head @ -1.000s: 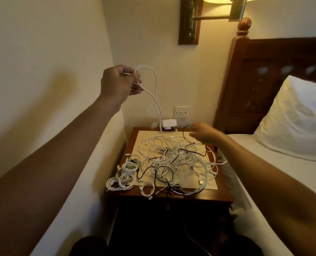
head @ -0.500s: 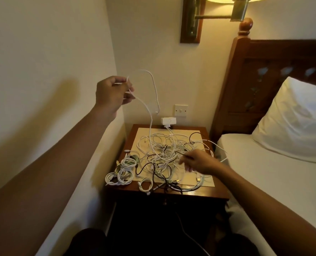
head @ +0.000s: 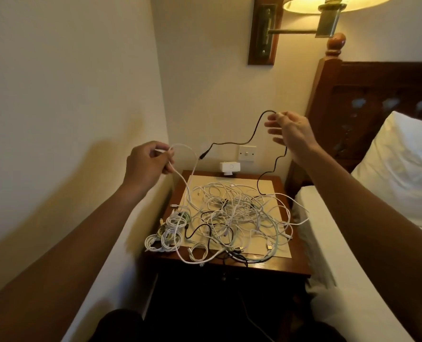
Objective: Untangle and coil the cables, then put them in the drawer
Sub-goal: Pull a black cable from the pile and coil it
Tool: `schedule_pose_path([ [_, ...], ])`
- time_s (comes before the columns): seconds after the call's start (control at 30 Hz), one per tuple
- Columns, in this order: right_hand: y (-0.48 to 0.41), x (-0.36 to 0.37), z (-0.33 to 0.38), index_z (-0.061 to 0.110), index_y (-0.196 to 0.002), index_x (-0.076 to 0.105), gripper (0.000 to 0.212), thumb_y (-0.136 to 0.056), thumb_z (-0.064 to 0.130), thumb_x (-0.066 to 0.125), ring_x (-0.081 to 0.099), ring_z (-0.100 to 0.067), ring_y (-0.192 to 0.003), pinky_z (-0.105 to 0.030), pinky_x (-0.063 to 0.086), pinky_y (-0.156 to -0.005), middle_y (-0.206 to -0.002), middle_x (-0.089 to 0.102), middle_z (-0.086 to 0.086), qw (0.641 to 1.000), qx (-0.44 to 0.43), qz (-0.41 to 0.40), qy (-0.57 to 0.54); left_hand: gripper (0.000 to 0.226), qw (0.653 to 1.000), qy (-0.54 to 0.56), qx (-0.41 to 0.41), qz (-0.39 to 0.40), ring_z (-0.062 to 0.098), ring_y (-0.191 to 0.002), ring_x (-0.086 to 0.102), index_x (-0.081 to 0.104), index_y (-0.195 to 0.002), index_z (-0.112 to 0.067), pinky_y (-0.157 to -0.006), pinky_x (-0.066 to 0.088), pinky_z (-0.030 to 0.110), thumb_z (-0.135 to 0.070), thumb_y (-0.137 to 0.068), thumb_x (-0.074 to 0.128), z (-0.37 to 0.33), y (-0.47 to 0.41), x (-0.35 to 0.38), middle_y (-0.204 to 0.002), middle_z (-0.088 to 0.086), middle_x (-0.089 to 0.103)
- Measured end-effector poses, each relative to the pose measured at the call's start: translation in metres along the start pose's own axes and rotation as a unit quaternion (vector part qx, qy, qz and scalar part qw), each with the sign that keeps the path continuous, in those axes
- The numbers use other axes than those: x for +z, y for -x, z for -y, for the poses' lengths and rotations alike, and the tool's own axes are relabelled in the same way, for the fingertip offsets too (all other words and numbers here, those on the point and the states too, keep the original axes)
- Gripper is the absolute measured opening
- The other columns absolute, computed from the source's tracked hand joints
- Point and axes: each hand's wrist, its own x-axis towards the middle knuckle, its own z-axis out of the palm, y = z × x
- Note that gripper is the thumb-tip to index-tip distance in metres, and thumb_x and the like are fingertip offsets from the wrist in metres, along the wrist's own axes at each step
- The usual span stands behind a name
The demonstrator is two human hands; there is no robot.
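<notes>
A tangle of white and black cables (head: 239, 213) covers the wooden nightstand (head: 296, 265). My left hand (head: 148, 164) is raised over the stand's left side and grips a looped white cable (head: 192, 156) that runs down into the tangle. Up at the right, my right hand (head: 289, 132) pinches a black cable (head: 254, 134); one end dangles with its plug free, the other drops to the stand. Several small coiled white cables (head: 168, 233) lie at the stand's front left. No drawer shows.
A white adapter (head: 229, 167) sits below a wall switch (head: 247, 153) behind the stand. A bed with a white pillow (head: 407, 169) and dark headboard (head: 368, 95) is at the right, a white mattress edge at the left, a wall lamp (head: 328, 11) above.
My right hand left the tangle and rose to the right, lifting a black cable out of it. My left hand dropped lower, still holding the white cable.
</notes>
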Motion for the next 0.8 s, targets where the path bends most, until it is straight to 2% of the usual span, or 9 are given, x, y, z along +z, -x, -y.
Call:
schedule_pose_path([
  [0.1,0.003,-0.007,-0.002,0.014,-0.115,0.066,0.027,-0.110,0.029,0.044,0.067,-0.023,-0.109,-0.041,0.054,-0.096,-0.115,0.071,-0.006,0.999,0.012,-0.022,-0.033,0.012,0.999,0.039,0.025,-0.015,0.023,-0.065,0.073,0.072,-0.105,-0.011,-0.063,0.059,0.032,-0.020,-0.097,0.069,-0.026,-0.012,-0.006,-0.083,0.009,0.075],
  [0.17,0.003,-0.018,0.013,0.015,-0.117,0.066,0.026,-0.109,0.030,0.047,0.068,-0.020,-0.108,-0.041,0.054,-0.099,-0.116,0.072,-0.005,0.997,-0.011,-0.051,-0.056,0.011,0.998,0.047,0.036,-0.003,0.024,-0.071,0.075,0.070,-0.106,-0.011,-0.068,0.062,0.033,-0.018,-0.099,0.066,-0.040,-0.016,-0.002,-0.087,0.010,0.075],
  [0.33,0.001,-0.054,0.071,0.017,-0.126,0.066,0.028,-0.107,0.029,0.051,0.069,-0.013,-0.112,-0.033,0.055,-0.092,-0.120,0.075,0.003,0.988,-0.087,-0.102,-0.075,0.009,0.998,0.046,0.047,0.024,0.019,-0.074,0.077,0.069,-0.107,-0.010,-0.076,0.065,0.037,-0.015,-0.100,0.065,-0.068,-0.037,0.044,-0.092,0.010,0.074],
  [0.53,0.006,-0.103,0.127,0.017,-0.119,0.070,0.024,-0.103,0.029,0.056,0.071,-0.018,-0.114,-0.048,0.055,-0.104,-0.117,0.077,-0.001,0.973,-0.171,-0.135,-0.077,0.012,0.993,0.058,0.098,0.005,0.015,-0.077,0.076,0.069,-0.108,-0.010,-0.077,0.065,0.036,-0.017,-0.099,0.066,-0.103,-0.082,0.099,-0.097,0.010,0.074],
  [0.6,0.009,-0.114,0.135,0.015,-0.119,0.068,0.025,-0.103,0.029,0.056,0.071,-0.020,-0.113,-0.046,0.056,-0.100,-0.116,0.076,-0.004,0.970,-0.193,-0.131,-0.073,0.016,0.994,0.040,0.097,0.043,0.016,-0.085,0.076,0.070,-0.113,-0.009,-0.082,0.064,0.038,-0.016,-0.101,0.064,-0.103,-0.088,0.118,-0.104,0.012,0.074],
  [0.7,0.017,-0.122,0.130,0.017,-0.120,0.068,0.024,-0.104,0.030,0.055,0.072,-0.020,-0.113,-0.047,0.056,-0.102,-0.118,0.076,-0.004,0.978,-0.174,-0.103,-0.044,0.039,0.981,-0.063,0.093,0.160,0.022,-0.111,0.068,0.059,-0.140,-0.018,-0.094,0.060,0.044,-0.012,-0.101,0.061,-0.083,-0.077,0.149,-0.136,0.010,0.064],
  [0.73,0.020,-0.123,0.126,0.018,-0.119,0.069,0.024,-0.105,0.031,0.054,0.072,-0.020,-0.112,-0.049,0.056,-0.103,-0.118,0.076,-0.004,0.983,-0.159,-0.091,-0.028,0.052,0.973,-0.085,0.074,0.199,0.022,-0.114,0.066,0.050,-0.149,-0.024,-0.093,0.060,0.043,-0.011,-0.100,0.060,-0.073,-0.069,0.157,-0.147,0.009,0.055],
  [0.8,0.030,-0.123,0.117,0.019,-0.119,0.071,0.025,-0.107,0.031,0.052,0.074,-0.021,-0.106,-0.046,0.059,-0.098,-0.116,0.076,-0.005,0.989,-0.133,-0.062,0.019,0.065,0.962,-0.112,0.025,0.246,0.019,-0.100,0.071,0.034,-0.158,-0.028,-0.081,0.062,0.035,-0.009,-0.100,0.057,-0.057,-0.056,0.166,-0.154,0.010,0.045],
])
